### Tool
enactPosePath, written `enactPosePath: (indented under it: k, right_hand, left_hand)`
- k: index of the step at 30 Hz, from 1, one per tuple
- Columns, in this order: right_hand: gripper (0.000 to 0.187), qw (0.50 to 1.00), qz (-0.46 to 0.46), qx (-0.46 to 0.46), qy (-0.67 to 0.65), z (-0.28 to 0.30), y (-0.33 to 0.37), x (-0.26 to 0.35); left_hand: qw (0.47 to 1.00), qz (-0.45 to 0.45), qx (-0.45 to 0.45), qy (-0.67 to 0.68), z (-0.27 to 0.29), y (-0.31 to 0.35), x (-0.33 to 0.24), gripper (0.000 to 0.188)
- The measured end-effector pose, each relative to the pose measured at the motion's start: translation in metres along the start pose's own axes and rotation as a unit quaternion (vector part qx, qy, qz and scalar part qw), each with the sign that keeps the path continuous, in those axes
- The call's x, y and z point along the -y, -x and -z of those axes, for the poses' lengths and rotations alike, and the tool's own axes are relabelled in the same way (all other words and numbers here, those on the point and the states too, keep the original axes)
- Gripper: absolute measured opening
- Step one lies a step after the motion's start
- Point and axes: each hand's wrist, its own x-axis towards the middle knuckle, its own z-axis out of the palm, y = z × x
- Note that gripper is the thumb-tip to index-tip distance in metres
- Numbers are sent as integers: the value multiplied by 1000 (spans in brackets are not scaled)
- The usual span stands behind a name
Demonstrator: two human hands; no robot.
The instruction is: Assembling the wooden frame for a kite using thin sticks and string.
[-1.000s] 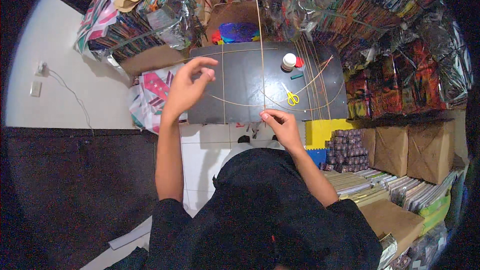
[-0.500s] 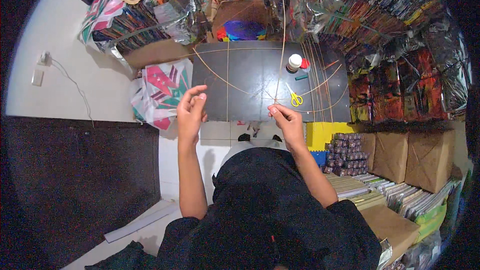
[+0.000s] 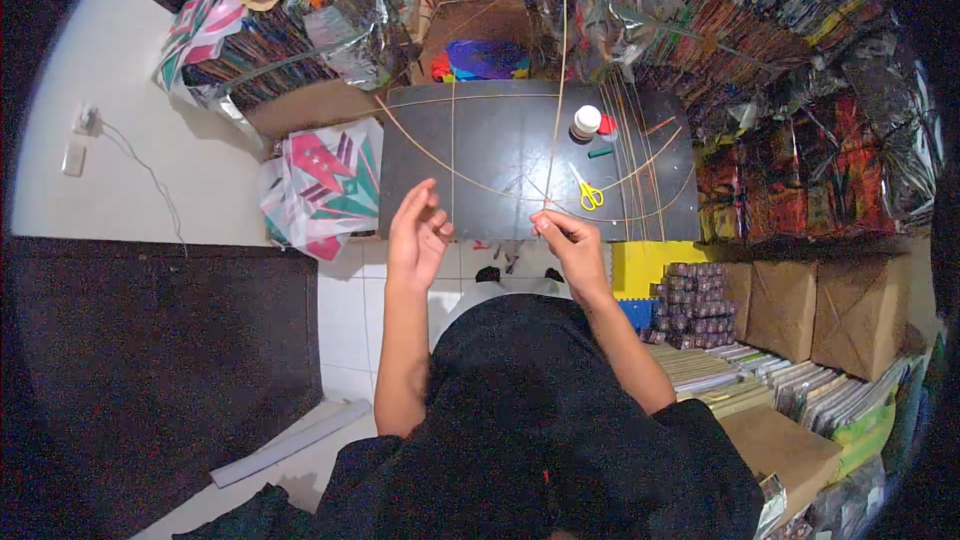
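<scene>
My right hand [image 3: 568, 240] is pinched at the near edge of the table, on the lower end of a thin bamboo stick [image 3: 558, 90]. This stick runs up and away over the tabletop. A curved bamboo strip [image 3: 420, 145] crosses it just above my fingertips, bowing from the far left toward the right. Whether thread lies between my fingers is too fine to see. My left hand [image 3: 418, 237] hovers before the table's near edge, fingers loosely bent and apart, with nothing visible in it. Yellow-handled scissors [image 3: 590, 196] lie close to my right hand.
On the dark table [image 3: 490, 130] stand a white-capped bottle [image 3: 586, 122], a red round item [image 3: 607, 125] and a small green stick [image 3: 600, 152]. Several thin sticks [image 3: 630, 160] lie at the right. Printed sheets [image 3: 325, 185] hang at the left; cardboard boxes [image 3: 860, 315] stand at the right.
My left hand has shifted right and slightly nearer to me, its fingers turning upward. My right hand keeps its pinch on the bamboo stick, nearly still.
</scene>
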Motion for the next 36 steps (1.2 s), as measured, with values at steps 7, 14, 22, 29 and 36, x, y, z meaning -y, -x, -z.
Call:
enactPosePath:
  k: [7,14,22,29,36]
  right_hand:
    - [25,1000,1,-16,13,4,2,4]
    - [26,1000,24,-4,9,5,2,3]
    - [24,1000,15,9,2,4,2,-1]
    - [26,1000,19,9,3,6,5,-4]
    - [27,1000,9,2,3,7,8,-4]
  left_hand:
    - [989,72,-104,81,55,-15,18,21]
    - [944,-170,-170,-224,38,0,32,38]
    - [879,-333,-42,-339,-27,-8,-3,32]
    - [894,-270,-27,-357,-31,-6,5,22]
    - [917,-231,-13,-324,-28,-2,25,24]
